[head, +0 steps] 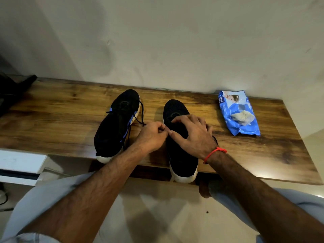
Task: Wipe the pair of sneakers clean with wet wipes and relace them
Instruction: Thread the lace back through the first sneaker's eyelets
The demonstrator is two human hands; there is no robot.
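Observation:
Two black sneakers with white soles stand side by side on a wooden table (52, 111), toes pointing at the wall. The left sneaker (115, 127) has blue side stripes and a loose black lace trailing over its right side. Over the middle of the right sneaker (177, 109), my right hand (192, 135) lies with curled fingers spread on the upper. My left hand (152, 135) pinches something small at that shoe's left edge, thumb against fingertips; a black lace end runs up to it. What my right hand holds is hidden.
A blue pack of wet wipes (238, 113) lies at the table's right, a white wipe sticking out of its opening. A dark object (14, 88) sits at the far left. The wall runs directly behind the table. Both heels overhang the front edge.

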